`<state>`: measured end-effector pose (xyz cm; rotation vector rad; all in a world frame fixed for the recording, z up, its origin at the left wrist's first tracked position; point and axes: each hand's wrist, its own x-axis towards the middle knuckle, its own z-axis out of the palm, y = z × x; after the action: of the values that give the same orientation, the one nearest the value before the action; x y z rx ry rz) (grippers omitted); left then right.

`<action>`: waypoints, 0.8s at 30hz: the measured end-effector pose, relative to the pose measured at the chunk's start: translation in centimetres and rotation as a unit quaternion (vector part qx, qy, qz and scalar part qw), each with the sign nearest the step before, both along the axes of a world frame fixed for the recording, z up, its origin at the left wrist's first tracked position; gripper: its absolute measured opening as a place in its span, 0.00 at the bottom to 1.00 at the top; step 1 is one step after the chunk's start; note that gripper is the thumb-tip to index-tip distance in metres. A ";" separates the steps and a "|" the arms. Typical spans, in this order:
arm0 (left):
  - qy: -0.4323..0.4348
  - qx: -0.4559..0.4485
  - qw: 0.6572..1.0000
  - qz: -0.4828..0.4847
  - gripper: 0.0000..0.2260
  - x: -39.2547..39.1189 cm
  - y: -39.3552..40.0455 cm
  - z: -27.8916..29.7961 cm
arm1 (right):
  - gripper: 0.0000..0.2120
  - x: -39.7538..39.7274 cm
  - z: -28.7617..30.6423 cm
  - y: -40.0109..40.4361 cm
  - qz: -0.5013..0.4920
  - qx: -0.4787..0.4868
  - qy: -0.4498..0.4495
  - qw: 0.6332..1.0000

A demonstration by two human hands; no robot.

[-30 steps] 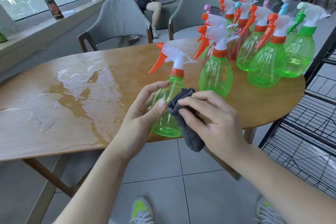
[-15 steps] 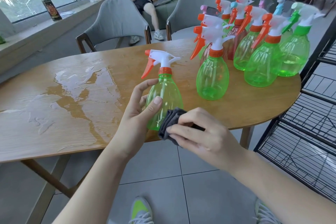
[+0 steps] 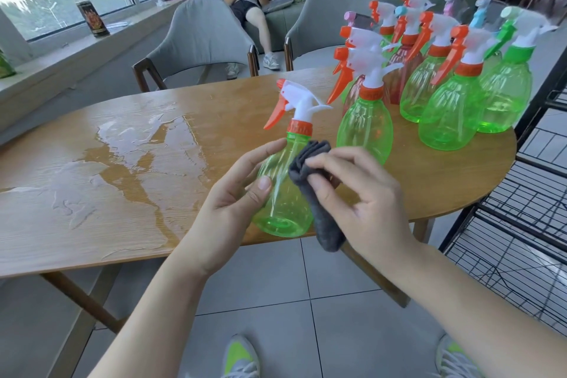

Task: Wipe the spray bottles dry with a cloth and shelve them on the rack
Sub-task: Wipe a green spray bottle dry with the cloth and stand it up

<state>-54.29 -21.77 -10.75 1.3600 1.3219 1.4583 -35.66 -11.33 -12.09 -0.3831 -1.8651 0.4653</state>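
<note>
My left hand grips a clear green spray bottle with a white and orange trigger head, held upright over the table's front edge. My right hand holds a folded dark grey cloth against the bottle's right side, near its shoulder. Several more spray bottles, green and reddish, stand grouped on the right part of the wooden table. A black wire rack stands at the right edge of the view.
A wide puddle of water lies on the table's left half. Two grey chairs stand behind the table. A person sits on a sofa farther back. A dark can stands on the windowsill at the left.
My right hand has slid the cloth from the bottle's lower part up to its shoulder. My left hand still holds the bottle; the view has shifted slightly.
</note>
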 end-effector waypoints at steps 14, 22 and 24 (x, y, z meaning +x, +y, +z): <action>-0.008 0.012 0.999 0.035 0.19 1.2 0.4 0.7 | 0.04 0.4 -0.5 -0.8 0.048 0.126 -0.070 0.988; -0.020 0.005 0.996 0.092 0.19 1.6 0.7 1.0 | 0.05 0.6 -2.2 -1.0 0.022 0.187 -0.079 0.979; -0.059 -0.001 0.996 0.072 0.17 1.5 0.5 1.0 | 0.05 0.6 -2.4 -1.1 0.028 0.160 -0.062 0.985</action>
<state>-52.77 -21.28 -9.77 1.1772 1.3688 1.6073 -35.09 -12.39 -14.46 -0.1449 -2.0364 0.1758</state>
